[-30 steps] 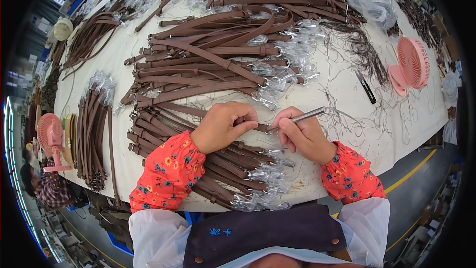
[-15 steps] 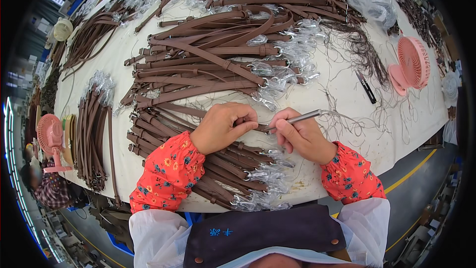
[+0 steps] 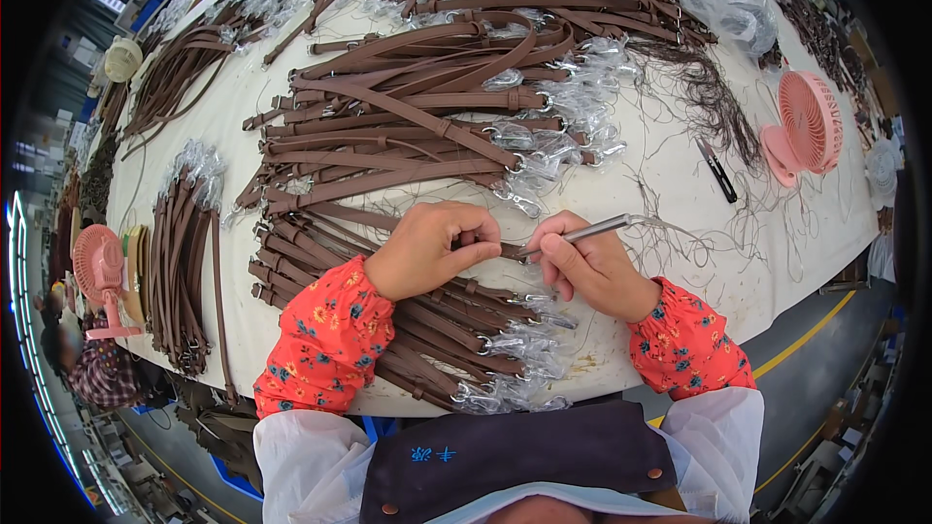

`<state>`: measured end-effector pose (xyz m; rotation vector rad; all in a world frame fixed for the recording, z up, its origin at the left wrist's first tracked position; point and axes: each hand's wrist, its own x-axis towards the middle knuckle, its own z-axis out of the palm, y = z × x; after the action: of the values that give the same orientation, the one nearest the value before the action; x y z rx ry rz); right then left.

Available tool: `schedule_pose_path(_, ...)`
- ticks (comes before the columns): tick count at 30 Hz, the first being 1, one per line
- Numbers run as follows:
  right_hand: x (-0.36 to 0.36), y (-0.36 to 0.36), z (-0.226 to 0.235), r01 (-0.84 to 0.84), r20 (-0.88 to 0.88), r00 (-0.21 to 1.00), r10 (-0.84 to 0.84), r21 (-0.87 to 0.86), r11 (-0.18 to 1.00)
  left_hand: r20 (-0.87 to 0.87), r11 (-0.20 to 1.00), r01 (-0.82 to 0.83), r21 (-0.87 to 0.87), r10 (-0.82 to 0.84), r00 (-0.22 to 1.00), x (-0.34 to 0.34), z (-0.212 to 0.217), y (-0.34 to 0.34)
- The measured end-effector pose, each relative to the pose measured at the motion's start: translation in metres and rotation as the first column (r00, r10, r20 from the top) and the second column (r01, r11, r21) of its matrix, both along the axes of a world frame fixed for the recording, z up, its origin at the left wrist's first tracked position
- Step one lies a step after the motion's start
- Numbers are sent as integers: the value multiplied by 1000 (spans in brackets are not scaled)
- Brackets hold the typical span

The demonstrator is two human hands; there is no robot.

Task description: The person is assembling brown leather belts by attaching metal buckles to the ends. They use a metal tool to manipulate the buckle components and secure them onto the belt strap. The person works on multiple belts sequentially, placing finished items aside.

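Observation:
My left hand (image 3: 434, 250) is closed in a pinch on a brown strap (image 3: 511, 250), whose end reaches toward the other hand. A slim metal pen-like tool (image 3: 594, 229) lies in the closed fingers of my right hand (image 3: 594, 270). Its near tip is at the strap end, though I cannot make out exactly what it touches. A thin bent piece runs from the tool's other end to the right. Beneath both hands lies a row of brown straps (image 3: 427, 354), their metal clasps wrapped in clear plastic (image 3: 505, 393).
Beyond my hands is a heap of straps (image 3: 388, 131); a smaller bundle (image 3: 180, 262) lies left. Loose threads (image 3: 670, 223) litter the white table on the right, near a black-handled cutter (image 3: 716, 172) and a pink fan (image 3: 806, 126). Another pink fan (image 3: 98, 267) stands at the left edge.
My left hand has shifted slightly left, still pinching the strap. My right hand and the tool look almost unmoved.

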<state>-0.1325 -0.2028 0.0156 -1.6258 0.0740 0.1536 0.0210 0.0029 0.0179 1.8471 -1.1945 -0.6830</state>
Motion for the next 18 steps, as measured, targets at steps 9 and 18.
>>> schedule_pose_path(9, -2, 0, -6, 62, 15, 998, -64, 87, 994, 89, 984, 176, -35, -172, 981, 5, 1, 3)
schedule_pose_path(18, -1, 0, -4, 67, -5, 998, -66, 94, 993, 62, 985, 172, 4, -172, 983, 4, 5, 2)
